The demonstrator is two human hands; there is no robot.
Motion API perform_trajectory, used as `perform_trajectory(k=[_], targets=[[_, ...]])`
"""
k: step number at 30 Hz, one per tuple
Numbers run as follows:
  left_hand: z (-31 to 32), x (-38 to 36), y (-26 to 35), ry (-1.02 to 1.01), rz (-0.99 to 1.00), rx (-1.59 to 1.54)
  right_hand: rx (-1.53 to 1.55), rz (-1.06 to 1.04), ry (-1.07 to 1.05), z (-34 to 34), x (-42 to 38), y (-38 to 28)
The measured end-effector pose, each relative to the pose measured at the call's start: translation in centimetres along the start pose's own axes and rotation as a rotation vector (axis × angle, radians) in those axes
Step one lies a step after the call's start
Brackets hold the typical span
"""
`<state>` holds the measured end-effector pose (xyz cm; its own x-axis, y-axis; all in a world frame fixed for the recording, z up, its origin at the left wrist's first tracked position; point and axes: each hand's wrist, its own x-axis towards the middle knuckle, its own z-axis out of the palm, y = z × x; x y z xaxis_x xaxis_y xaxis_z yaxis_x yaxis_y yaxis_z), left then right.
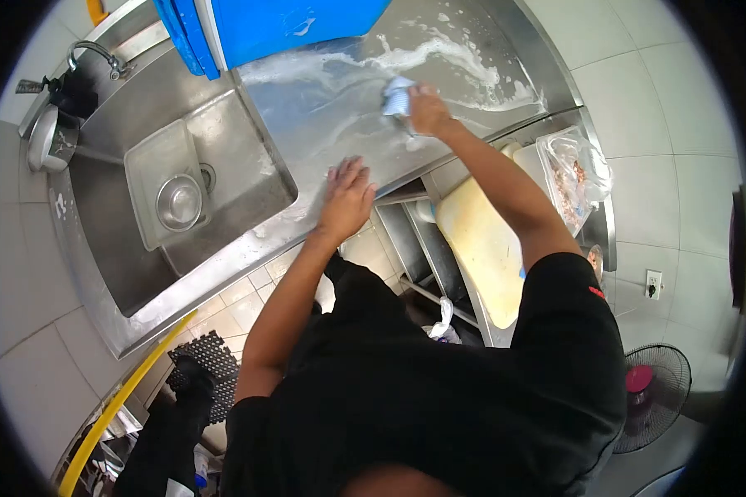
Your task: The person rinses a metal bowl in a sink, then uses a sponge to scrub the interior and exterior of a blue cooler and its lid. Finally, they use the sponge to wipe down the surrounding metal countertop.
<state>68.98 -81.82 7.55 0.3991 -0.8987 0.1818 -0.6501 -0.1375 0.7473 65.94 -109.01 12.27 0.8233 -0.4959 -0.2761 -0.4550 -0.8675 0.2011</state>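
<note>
My right hand (428, 109) is closed on a blue-and-white cloth (397, 97), pressed to the wet steel counter (323, 112). White suds (439, 51) streak the metal around and beyond the cloth. My left hand (350, 199) lies open at the counter's near edge, fingers stretched on the steel beside the sink's corner. Nothing shows in that hand. Part of the cloth is hidden beneath my right hand.
Left of the counter is a steel sink (244, 141) holding a translucent tray (153, 182) and a round metal bowl (179, 203). Blue bins (290, 29) stand at the back. On the right are a yellowed cutting board (481, 240) and a plastic-covered food container (568, 178).
</note>
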Motion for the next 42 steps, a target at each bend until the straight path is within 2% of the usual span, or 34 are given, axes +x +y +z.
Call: perform_trajectory(k=[4, 5, 7, 8, 9, 10, 11, 13, 17, 19, 20, 22, 24, 26, 28, 32, 35, 38, 42], targets=[[1.3, 0.9, -1.3, -0.042, 0.005, 0.223, -0.034, 0.033, 0.034, 3.4, -2.3, 0.0], [0.7, 0.8, -2.2, -0.027, -0.014, 0.348, 0.019, 0.027, 0.015, 4.1, -2.4, -1.5], [-1.0, 0.9, -4.0, -0.002, -0.066, 0.515, 0.055, -0.002, 0.179, 3.4, -3.5, -6.3], [-2.0, 0.8, -4.7, -0.002, -0.104, 0.553, 0.166, -0.019, 0.006, 1.9, -3.0, -8.7], [-2.8, 0.7, -5.1, 0.000, -0.187, 0.545, 0.238, -0.019, 0.054, 1.8, -2.7, -11.5], [-3.6, 0.6, -5.4, 0.000, -0.271, 0.539, 0.176, -0.042, 0.181, 2.2, -2.3, -14.0], [-4.8, 0.4, -5.4, -0.017, -0.245, 0.538, 0.301, -0.081, 0.221, 1.8, -1.8, -16.1], [-7.3, 0.7, -5.6, -0.085, -0.475, 0.436, 0.262, -0.077, 0.153, 0.0, -1.4, -19.3], [-8.0, 0.1, -7.9, -0.052, -0.336, 0.325, 0.326, -0.079, 0.135, -1.0, -6.3, -19.4], [-7.3, 0.3, -7.9, -0.028, -0.341, 0.286, 0.230, 0.088, 0.077, 0.1, -8.9, -18.5], [-6.8, 0.7, -8.0, -0.004, -0.361, 0.252, 0.225, 0.110, 0.084, 0.3, -9.4, -17.7], [-5.6, 1.7, -8.2, 0.032, -0.347, 0.257, 0.239, 0.311, -0.076, 0.6, -10.6, -16.1], [-5.1, 3.2, -8.5, 0.076, -0.333, 0.269, 0.221, 0.403, -0.101, 0.9, -9.8, -13.7], [-5.1, 4.8, -8.7, 0.100, -0.415, 0.307, 0.207, 0.486, -0.119, 1.3, -8.0, -10.3], [-5.2, 6.3, -9.0, 0.141, -0.411, 0.333, 0.247, 0.690, -0.116, 2.0, -5.6, -6.0], [-5.1, 7.2, -9.9, 0.250, -0.355, 0.389, 0.374, 1.027, 0.012, 4.5, -0.5, 5.9], [-5.1, 7.2, -9.4, 0.277, -0.272, 0.397, 0.401, 1.162, 0.053, 5.5, 1.5, 15.5], [-5.3, 7.9, -8.0, 0.239, -0.346, 0.398, 0.406, 1.309, 0.123, 7.0, 3.8, 24.0], [-5.3, 8.3, -7.5, 0.190, -0.405, 0.422, 0.314, 1.322, 0.275, 8.5, 7.8, 31.5]])
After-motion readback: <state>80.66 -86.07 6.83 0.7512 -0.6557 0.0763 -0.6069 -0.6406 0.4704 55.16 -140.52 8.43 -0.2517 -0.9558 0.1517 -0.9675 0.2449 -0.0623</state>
